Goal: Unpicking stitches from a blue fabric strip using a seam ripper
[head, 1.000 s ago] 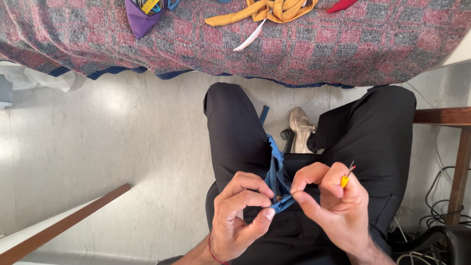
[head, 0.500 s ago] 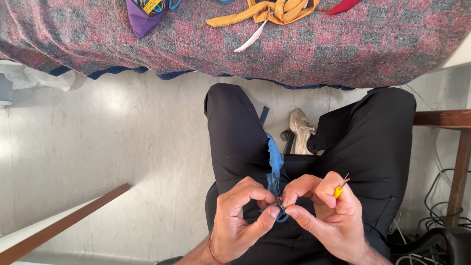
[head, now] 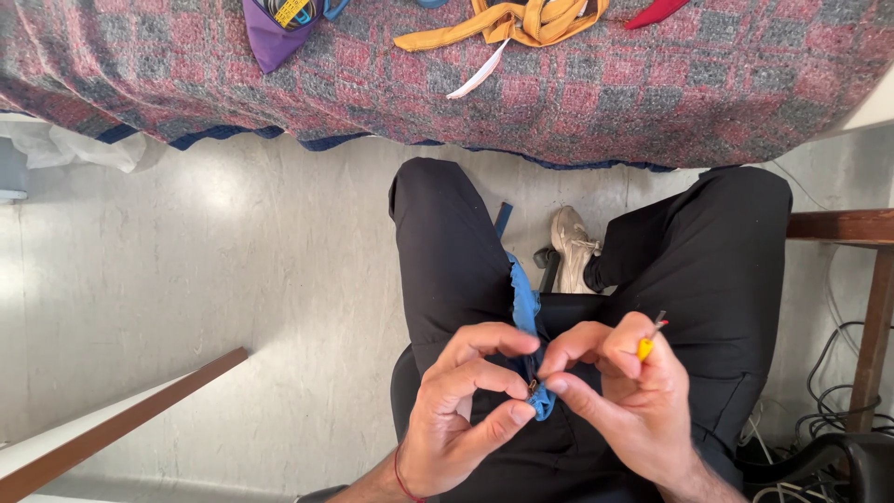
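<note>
The head camera looks straight down onto the person's lap. Both hands meet just above the thighs, over black trousers point(head: 466, 270). The left hand point(head: 456, 410) comes up from the lower edge with the palm turned inward; its thumb and curled forefinger pinch the lower end of a blue fabric strip point(head: 527, 317), right where a small metal piece point(head: 533, 386) sits on it. A red thread circles the left wrist. The right hand point(head: 624, 391) faces it from the other side, its thumb and forefinger closed on the same spot of the strip, so that the fingertips of both hands almost touch. The remaining fingers of the right hand are folded around a small tool with a yellow handle point(head: 645, 347), whose thin tip sticks up past the knuckles.

The blue strip runs from the pinch upward along the inner side of the left thigh and hangs down between the knees. A light-coloured shoe point(head: 573, 247) rests on the pale floor point(head: 233, 270) between the legs. Across the top lies a bed with a red and grey checked blanket point(head: 652, 93), bearing a yellow strap point(head: 521, 23) and a purple pouch point(head: 270, 37). Cables point(head: 838, 410) lie at the right, beside a wooden frame point(head: 843, 226).
</note>
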